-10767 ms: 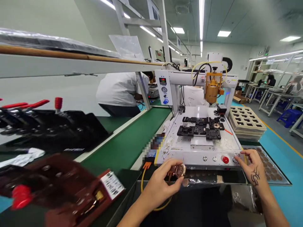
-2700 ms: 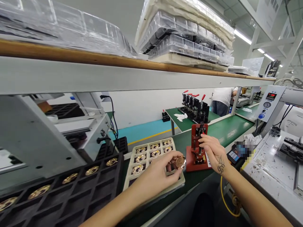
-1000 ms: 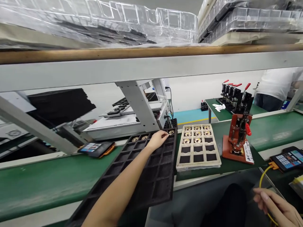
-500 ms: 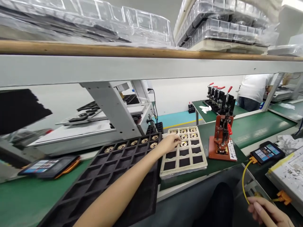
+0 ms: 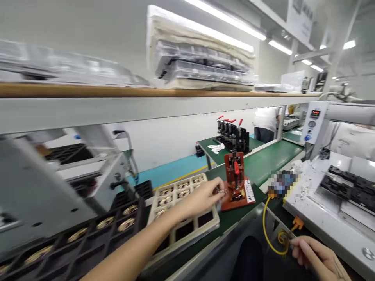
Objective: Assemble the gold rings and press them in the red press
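Note:
My left hand (image 5: 206,197) is closed in a pinch on a small gold metal part (image 5: 222,191), mostly hidden by the fingers. It hovers over the right edge of a cream tray (image 5: 211,224), just left of a red-brown clamp fixture (image 5: 234,175) with a red lever. Round gold parts (image 5: 183,194) sit in the tray's far pockets; the near ones show dark bottoms. My forearm covers part of the tray. At lower right my right hand (image 5: 319,255) has its thumb and fingers closed together beside a yellow cable (image 5: 265,226); anything between them is hidden.
A black compartment tray (image 5: 96,249) with several gold parts lies at lower left. White machines stand on the left and right (image 5: 331,218). A shelf edge (image 5: 131,111) crosses above the bench. More clamp fixtures (image 5: 234,134) and a person in white (image 5: 266,121) are behind.
My left hand has moved right from the middle of the cream tray toward the red-brown fixture, with a small gold part. The view has swung right. My right hand keeps its closed pose.

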Demonstrator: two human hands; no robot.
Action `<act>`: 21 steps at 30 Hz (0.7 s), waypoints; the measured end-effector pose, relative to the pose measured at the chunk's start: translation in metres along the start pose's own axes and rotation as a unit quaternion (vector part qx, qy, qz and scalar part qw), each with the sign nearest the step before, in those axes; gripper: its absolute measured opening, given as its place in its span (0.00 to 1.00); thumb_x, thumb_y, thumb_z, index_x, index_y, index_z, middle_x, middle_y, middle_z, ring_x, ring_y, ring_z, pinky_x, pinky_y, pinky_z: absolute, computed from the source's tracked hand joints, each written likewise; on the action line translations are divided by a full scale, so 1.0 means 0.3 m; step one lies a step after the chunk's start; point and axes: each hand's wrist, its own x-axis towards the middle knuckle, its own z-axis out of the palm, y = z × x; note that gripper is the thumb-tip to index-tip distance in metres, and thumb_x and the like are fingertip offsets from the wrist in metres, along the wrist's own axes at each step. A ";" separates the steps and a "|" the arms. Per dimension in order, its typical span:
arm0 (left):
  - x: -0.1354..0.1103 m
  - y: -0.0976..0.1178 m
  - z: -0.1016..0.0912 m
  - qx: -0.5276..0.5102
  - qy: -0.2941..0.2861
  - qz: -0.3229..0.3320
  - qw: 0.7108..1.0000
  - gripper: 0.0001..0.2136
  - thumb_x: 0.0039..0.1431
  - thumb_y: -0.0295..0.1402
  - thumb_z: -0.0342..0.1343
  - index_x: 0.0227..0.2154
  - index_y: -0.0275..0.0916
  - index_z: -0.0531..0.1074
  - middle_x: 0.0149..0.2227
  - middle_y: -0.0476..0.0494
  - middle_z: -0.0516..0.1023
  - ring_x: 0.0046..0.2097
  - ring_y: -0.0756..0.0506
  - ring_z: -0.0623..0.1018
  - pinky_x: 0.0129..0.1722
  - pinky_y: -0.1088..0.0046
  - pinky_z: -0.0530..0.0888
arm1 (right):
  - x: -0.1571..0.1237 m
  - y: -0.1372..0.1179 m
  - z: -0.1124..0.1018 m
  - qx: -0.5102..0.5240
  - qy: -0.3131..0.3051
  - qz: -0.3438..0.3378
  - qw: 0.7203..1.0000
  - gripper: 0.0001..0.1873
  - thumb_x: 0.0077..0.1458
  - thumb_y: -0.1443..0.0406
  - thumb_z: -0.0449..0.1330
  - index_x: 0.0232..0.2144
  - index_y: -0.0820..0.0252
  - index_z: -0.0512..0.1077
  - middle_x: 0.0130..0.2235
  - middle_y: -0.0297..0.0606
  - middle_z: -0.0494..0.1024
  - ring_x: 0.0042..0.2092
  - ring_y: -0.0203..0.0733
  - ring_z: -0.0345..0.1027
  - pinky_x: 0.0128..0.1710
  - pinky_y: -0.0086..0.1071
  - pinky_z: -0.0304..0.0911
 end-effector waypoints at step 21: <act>0.310 0.872 0.420 -0.120 0.058 0.618 0.775 0.08 0.77 0.28 0.48 0.41 0.40 0.71 0.42 0.41 0.80 0.41 0.43 0.79 0.42 0.67 0.77 | -0.159 -0.245 -0.306 0.016 0.199 -0.055 0.978 0.17 0.52 0.61 0.72 0.45 0.56 0.79 0.30 0.30 0.74 0.32 0.39 0.66 0.33 0.32 0.64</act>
